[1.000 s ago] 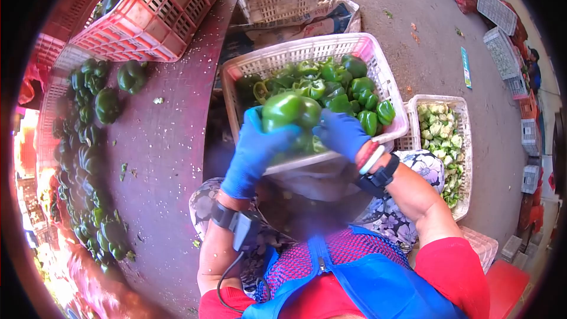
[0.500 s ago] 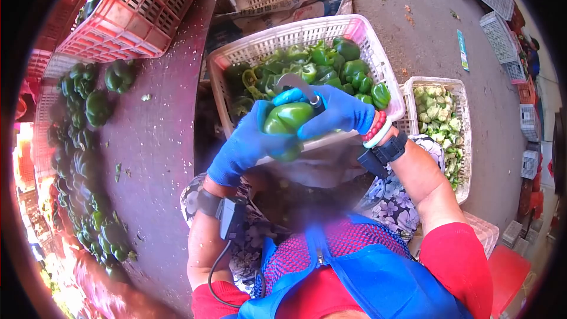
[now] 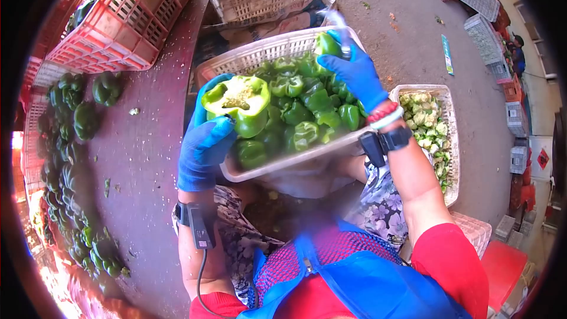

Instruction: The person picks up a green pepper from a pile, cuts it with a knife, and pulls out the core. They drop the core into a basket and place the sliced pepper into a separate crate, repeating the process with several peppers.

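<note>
My left hand (image 3: pixel 207 145), in a blue glove, holds a cut green bell pepper (image 3: pixel 237 101) over the left side of a crate. Its cut face points up, showing pale flesh and seeds. My right hand (image 3: pixel 357 74), also gloved, is raised at the crate's far right corner. It grips a knife (image 3: pixel 346 52) whose blade is smeared by motion, together with a green bell pepper piece (image 3: pixel 326 46). Below both hands, the white plastic crate (image 3: pixel 283 167) is filled with cut green peppers (image 3: pixel 316 101).
Whole green peppers (image 3: pixel 87 121) lie along the left side of a dark tabletop (image 3: pixel 147 171). Red crates (image 3: pixel 133 20) stand at its far end. A white crate (image 3: pixel 452 159) of pale pepper cores sits at right. Another white crate (image 3: pixel 251 0) stands behind.
The pepper, whole-looking between both hands before, is now in two parts. My left hand moved left with the seeded part; my right moved up and right with the knife and other piece.
</note>
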`<state>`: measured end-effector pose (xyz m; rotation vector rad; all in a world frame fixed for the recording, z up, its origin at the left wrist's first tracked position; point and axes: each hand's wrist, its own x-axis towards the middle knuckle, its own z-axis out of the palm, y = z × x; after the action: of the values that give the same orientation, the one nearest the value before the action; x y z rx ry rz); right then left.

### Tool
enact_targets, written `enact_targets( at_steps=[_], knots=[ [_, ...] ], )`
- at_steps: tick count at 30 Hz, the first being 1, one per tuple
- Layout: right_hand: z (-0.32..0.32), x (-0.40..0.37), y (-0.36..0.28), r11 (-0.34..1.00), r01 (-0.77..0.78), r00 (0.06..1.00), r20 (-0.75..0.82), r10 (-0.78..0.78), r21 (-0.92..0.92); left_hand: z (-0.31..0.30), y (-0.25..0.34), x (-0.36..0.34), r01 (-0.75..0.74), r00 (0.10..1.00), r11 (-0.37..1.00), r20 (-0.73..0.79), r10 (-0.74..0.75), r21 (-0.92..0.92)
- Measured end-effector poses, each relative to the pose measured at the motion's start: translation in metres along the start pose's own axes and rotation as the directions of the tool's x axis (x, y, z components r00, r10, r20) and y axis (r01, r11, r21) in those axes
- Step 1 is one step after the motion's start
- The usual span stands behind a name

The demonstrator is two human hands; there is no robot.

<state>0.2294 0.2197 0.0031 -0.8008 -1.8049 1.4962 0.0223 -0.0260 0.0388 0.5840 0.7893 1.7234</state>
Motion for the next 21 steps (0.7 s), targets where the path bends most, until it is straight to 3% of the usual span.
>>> enact_targets(
  at_steps=[1,3,4,5,6,7,8,10,11,13,14,15,17,19,20,21],
  knots=[
    [0.0,0.008,0.016,0.924,0.219,0.972,-0.012,-0.234,-0.312,0.001,-0.003,0.001,-0.014,1.0,0.999,0.024,0.015,-0.032],
    [0.014,0.004,0.002,0.968,-0.01,0.991,-0.13,-0.023,-0.251,0.0,-0.008,0.004,-0.047,0.997,0.996,0.065,0.052,-0.08],
    [0.024,-0.003,-0.006,0.969,-0.124,0.98,-0.178,0.087,-0.212,-0.01,-0.017,0.006,-0.107,0.991,0.944,-0.046,0.128,0.313],
    [0.037,-0.015,-0.015,0.973,-0.229,0.973,-0.041,0.229,0.016,-0.009,-0.022,0.008,-0.053,0.991,0.999,-0.121,0.051,-0.011],
    [0.052,-0.032,-0.022,0.909,-0.354,0.934,0.125,0.334,0.221,-0.005,-0.026,0.007,-0.044,0.984,0.994,-0.17,0.06,0.097],
    [0.066,-0.049,-0.019,0.883,-0.381,0.904,0.313,0.292,0.275,-0.002,-0.029,0.006,-0.027,0.973,0.979,-0.218,0.072,0.203],
    [0.081,-0.065,-0.015,0.77,-0.469,0.873,0.36,0.33,0.433,-0.002,-0.031,0.007,0.008,0.977,0.981,-0.211,0.034,0.195],
    [0.088,-0.074,-0.014,0.675,-0.491,0.865,0.399,0.304,0.551,0.004,-0.033,0.006,-0.021,0.967,0.92,-0.225,0.118,0.391],
    [0.084,-0.07,-0.018,0.729,-0.435,0.887,0.39,0.247,0.529,0.012,-0.032,0.006,0.034,0.952,0.922,-0.294,0.088,0.386],
    [0.082,-0.066,-0.024,0.869,-0.283,0.91,0.4,0.11,0.405,0.012,-0.044,0.01,-0.117,0.923,0.783,-0.224,0.313,0.611],
    [0.083,-0.067,-0.026,0.935,-0.18,0.905,0.424,0.036,0.304,0.022,-0.041,0.011,-0.095,0.9,0.744,-0.262,0.348,0.661],
    [0.084,-0.068,-0.027,0.977,-0.067,0.891,0.453,-0.033,0.204,0.017,-0.041,0.011,-0.012,0.925,0.658,-0.241,0.292,0.753],
    [0.086,-0.072,-0.028,0.995,0.006,0.874,0.484,-0.052,0.096,0.006,-0.036,0.01,0.14,0.963,0.432,-0.224,0.149,0.891],
    [0.089,-0.076,-0.032,0.997,0.079,0.857,0.512,-0.063,-0.009,0.01,-0.025,0.007,0.141,0.978,0.149,-0.161,0.131,0.979],
    [0.089,-0.076,-0.039,0.997,0.058,0.851,0.52,-0.072,0.043,0.014,-0.018,0.006,0.141,0.985,0.01,-0.141,0.102,0.99],
    [0.086,-0.076,-0.04,0.998,0.03,0.835,0.551,0.001,-0.047,0.015,-0.016,0.006,0.131,0.99,-0.128,-0.123,0.07,0.983]
  ],
)
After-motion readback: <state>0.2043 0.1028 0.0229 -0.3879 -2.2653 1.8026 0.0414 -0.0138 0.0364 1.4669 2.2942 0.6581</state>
